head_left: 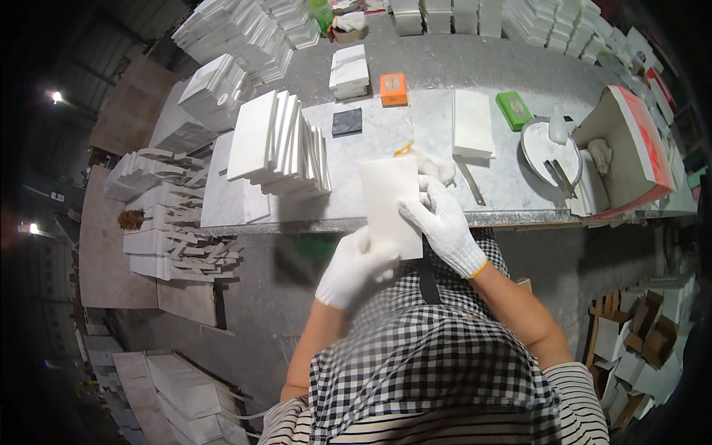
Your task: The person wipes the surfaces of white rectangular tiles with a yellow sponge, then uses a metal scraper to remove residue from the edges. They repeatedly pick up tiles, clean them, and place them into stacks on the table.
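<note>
Both my hands wear white knit gloves with yellow cuffs. Between them, in front of the table edge, I hold a blank white rectangular tile. My left hand grips its lower left corner, and my right hand holds the right edge with the thumb on the face. Behind my right hand a white glove or cloth with a yellow edge lies on the table. A thin metal blade rests to the right of it, beside a white stack of tiles.
Leaning tiles stand at the left of the marble-topped table. Behind are a dark square block, an orange box and a green box. Rightward sit a bowl of white material with tools, and an open carton.
</note>
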A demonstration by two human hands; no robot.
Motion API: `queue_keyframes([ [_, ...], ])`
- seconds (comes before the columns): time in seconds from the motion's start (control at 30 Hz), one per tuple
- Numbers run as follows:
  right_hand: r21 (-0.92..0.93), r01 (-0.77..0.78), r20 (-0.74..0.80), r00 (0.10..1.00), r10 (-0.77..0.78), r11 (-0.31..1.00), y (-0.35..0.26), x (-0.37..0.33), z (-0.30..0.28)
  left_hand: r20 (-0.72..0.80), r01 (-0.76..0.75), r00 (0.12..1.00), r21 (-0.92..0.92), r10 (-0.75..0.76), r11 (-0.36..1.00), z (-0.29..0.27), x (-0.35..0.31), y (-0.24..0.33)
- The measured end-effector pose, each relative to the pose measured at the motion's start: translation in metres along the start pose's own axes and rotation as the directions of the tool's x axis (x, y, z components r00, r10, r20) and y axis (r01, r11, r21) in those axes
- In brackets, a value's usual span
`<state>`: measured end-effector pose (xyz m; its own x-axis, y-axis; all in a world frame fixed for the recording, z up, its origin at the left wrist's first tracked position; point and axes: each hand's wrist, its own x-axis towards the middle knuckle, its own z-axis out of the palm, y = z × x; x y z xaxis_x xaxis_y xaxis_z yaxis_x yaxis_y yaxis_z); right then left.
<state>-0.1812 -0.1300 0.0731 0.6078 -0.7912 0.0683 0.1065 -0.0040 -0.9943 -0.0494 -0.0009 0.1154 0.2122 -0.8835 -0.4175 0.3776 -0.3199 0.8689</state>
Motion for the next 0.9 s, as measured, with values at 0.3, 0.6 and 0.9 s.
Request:
queue_keyframes([
  [0.3, 0.033, -0.072, -0.003, 0.997, 0.072, 0.997, -0.002, -0.003, -0.003, -0.004, -0.003, 1.000, 0.115, 0.004, 0.993, 0.000, 0.000, 0.001],
  [0.6, 0.000, -0.159, -0.039, 0.987, 0.159, 0.987, 0.021, 0.003, -0.014, -0.119, -0.053, 0.990, 0.146, 0.071, 0.988, -0.005, -0.014, 0.023],
  [0.9, -0.703, 0.627, 0.431, 0.750, -0.501, 0.334, -0.046, 0.006, 0.024, -0.057, 0.002, 0.998, 0.403, 0.023, 0.915, -0.016, -0.025, 0.047],
])
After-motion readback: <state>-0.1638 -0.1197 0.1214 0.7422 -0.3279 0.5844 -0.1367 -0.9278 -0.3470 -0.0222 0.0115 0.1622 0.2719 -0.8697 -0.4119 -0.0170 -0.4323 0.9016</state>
